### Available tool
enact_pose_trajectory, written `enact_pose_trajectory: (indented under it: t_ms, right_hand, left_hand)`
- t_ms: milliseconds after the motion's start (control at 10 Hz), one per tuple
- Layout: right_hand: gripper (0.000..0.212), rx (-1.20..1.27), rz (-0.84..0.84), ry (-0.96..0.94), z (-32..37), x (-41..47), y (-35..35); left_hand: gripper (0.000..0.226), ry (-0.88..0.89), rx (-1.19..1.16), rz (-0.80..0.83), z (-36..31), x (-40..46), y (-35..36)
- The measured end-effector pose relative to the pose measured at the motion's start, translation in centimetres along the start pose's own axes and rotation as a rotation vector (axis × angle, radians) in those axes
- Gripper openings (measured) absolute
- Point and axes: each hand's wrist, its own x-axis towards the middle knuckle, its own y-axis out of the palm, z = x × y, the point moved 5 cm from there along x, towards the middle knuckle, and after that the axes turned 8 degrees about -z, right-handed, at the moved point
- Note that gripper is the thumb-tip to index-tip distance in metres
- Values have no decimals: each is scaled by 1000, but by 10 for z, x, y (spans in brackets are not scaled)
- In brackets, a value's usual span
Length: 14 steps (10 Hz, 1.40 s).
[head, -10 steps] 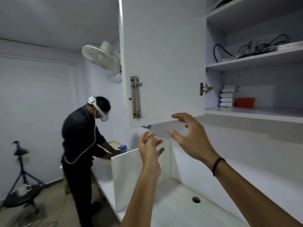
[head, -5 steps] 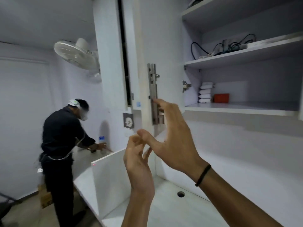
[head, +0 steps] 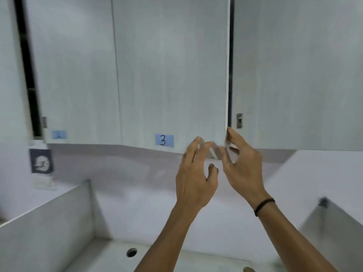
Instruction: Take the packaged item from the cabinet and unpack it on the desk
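Closed white cabinet doors fill the upper view. The cabinet door (head: 172,75) with a blue label "3" (head: 164,140) stands slightly ajar along its right edge. My right hand (head: 238,163) pinches that door's lower right corner, thumb on the edge and fingers curled under it. Just left of it, my left hand (head: 195,173) has its fingers spread and its fingertips at the door's bottom edge, holding nothing. The packaged item is not in view.
To the right is a white panel with a small metal latch (head: 239,120). Another labelled door (head: 78,75) is on the left, with a dark gap beside it. Below lies the white desk (head: 110,258) with a cable hole (head: 131,252), between a left divider (head: 49,222) and a right divider (head: 334,222).
My view has swung left from the open shelves to closed doors. Both hands have risen to the lower right corner of door 3. The other person has left the view.
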Motion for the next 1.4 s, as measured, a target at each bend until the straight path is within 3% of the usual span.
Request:
enact_pose_trajectory:
  t_ms: [100, 300, 600, 700, 1000, 1200, 1400]
  right_hand:
    - [55, -228, 73, -63, -30, 12, 4]
    - [51, -446, 45, -95, -56, 31, 14]
    - [68, -674, 19, -58, -72, 49, 31]
    - [61, -726, 24, -58, -72, 55, 33]
    - [66, -718, 170, -145, -57, 47, 9]
    - [67, -714, 229, -203, -35, 56, -28]
    - [71, -687, 253, -174, -21, 57, -63]
  left_hand:
    - [68, 17, 111, 4, 6, 13, 30]
    - [75, 63, 311, 131, 21, 29, 60]
    - [72, 112, 416, 195, 40, 55, 83]
    - [73, 135, 444, 207, 44, 58, 87]
    - [77, 158, 360, 289, 37, 67, 71]
    - [76, 258, 284, 260, 0, 80, 42]
    - [76, 250, 291, 232, -33, 82, 26]
